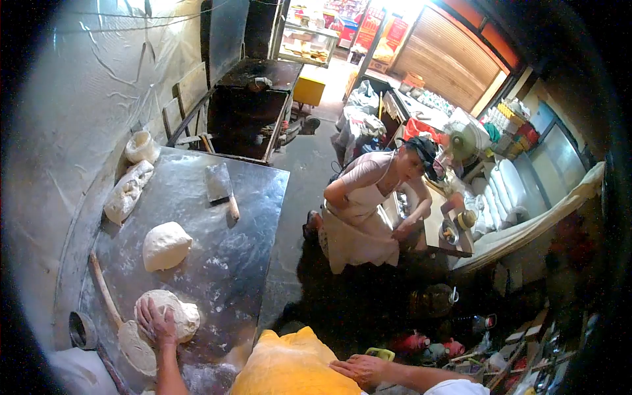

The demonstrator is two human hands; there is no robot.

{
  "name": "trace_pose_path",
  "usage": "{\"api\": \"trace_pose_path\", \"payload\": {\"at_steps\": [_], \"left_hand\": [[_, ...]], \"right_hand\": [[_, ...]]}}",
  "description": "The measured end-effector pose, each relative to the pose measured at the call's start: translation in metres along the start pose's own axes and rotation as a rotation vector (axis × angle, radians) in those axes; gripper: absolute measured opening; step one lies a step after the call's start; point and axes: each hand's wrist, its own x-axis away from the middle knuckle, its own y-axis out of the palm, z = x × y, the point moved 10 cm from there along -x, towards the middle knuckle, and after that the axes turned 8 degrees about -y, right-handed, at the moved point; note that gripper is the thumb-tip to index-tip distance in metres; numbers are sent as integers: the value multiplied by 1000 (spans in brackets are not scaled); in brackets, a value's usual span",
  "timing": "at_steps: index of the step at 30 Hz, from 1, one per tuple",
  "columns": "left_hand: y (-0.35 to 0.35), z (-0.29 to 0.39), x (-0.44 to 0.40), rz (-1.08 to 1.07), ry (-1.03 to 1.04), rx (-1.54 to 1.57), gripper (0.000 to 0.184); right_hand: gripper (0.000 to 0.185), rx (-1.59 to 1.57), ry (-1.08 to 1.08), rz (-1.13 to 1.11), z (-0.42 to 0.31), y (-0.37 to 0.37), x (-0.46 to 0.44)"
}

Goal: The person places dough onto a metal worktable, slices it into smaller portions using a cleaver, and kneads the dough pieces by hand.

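My left hand [157,320] lies over a lump of pale dough [186,319] on the floured metal table [253,217], its fingers spread across the top. Beside it, nearer the wall, is a flatter piece of dough [137,350]. A wooden stick [105,289], like a thin rolling pin, reaches to that piece's edge. Farther up the table sits a second rounded dough lump [167,246]. Beyond that lies a wide-bladed scraper or cleaver [218,183] with a wooden handle. My right hand [362,370] rests flat, fingers extended, against the yellow cloth [289,362] over my front.
Bags [131,187] stand along the plastic-covered wall. A round metal container [82,330] is at the table's left edge. To the right a person in a white apron [362,230] leans by a small table [447,230]. Clutter [454,349] fills the lower right.
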Motion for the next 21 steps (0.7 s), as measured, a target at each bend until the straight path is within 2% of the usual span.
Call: {"api": "trace_pose_path", "payload": {"at_steps": [5, 8, 10, 14, 16, 21], "left_hand": [[0, 1, 0, 19, 15, -10, 72], [-3, 4, -1, -38, -18, -43, 72], [-8, 8, -1, -66, -51, -57, 73], [-11, 9, 0, -93, -75, -74, 73], [-9, 8, 1, -83, -66, -82, 73], [-6, 7, -1, -24, 7, -76, 72]], "right_hand": [[82, 21, -9, -5, 10, 14, -3], [85, 35, -57, 80, 4, 0, -6], [90, -28, -12, -55, 2, -2, -5], [94, -18, -29, -46, 4, 1, -7], [80, -27, 2, -124, 4, 4, -6], [76, 19, 30, -134, 5, 20, 3]]}}
